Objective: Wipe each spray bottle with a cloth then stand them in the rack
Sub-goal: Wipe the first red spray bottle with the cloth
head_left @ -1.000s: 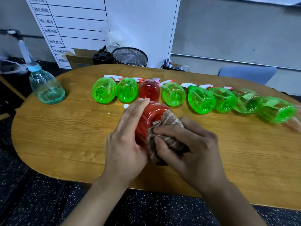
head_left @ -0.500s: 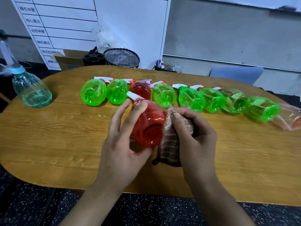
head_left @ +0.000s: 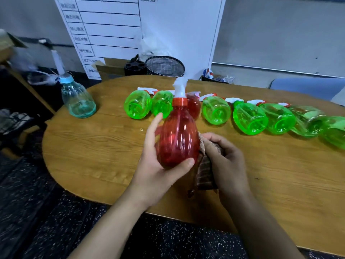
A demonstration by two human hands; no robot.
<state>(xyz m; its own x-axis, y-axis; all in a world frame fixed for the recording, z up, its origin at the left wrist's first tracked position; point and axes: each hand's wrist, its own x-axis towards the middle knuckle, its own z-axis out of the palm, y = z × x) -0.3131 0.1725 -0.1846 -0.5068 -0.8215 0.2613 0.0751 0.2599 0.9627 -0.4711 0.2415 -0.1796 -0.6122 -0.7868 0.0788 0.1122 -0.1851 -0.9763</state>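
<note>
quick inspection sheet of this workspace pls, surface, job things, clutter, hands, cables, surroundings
surface: wooden table, rounded end, bare grain near the hands
job's things: red spray bottle held upright; brown cloth beside it; row of green bottles lying on their sides with one red bottle among them; no rack seen
clutter: pale blue spray bottle standing at the table's left end
hands: left hand grips the red spray bottle; right hand holds the cloth
cables: nothing seen
surroundings: whiteboard, mesh basket, cardboard box, blue chair
</note>
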